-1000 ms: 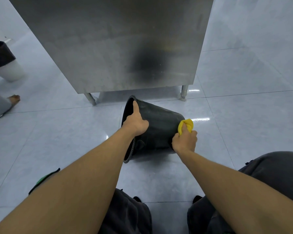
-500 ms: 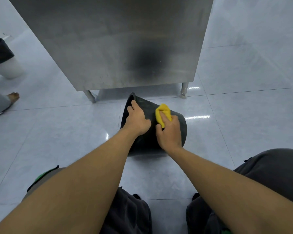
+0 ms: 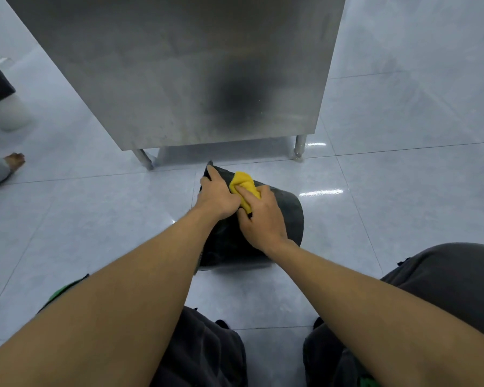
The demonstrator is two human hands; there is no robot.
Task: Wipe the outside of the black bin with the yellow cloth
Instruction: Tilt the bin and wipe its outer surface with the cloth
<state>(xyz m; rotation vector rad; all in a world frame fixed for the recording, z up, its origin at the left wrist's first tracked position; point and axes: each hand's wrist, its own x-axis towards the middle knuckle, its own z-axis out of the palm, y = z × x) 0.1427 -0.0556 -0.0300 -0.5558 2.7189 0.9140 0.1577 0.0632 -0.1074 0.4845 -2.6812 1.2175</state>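
- Kneeling on the tiled floor [image 3: 95, 219], the person has the black bin [image 3: 288, 216] lying on its side just ahead of their knees, its open rim turned away to the left and its base to the right.
- On the bin's upper wall, the right hand [image 3: 263, 219] is closed around the bunched yellow cloth [image 3: 245, 188] and presses it against the plastic near the rim.
- Just left of the cloth, the left hand [image 3: 217, 196] is clamped over the bin's rim, fingers curled onto the edge, steadying it.
- Risk, as a judgement: the bin is round and the floor glossy, so a hard stroke could roll or slide it if the left grip loosens; the two hands touch, so the cloth could snag.
- Beyond the bin stands a steel cabinet [image 3: 179, 79] on short legs; a shove could knock the bin against it.
- No brand, label or writing can be read anywhere.
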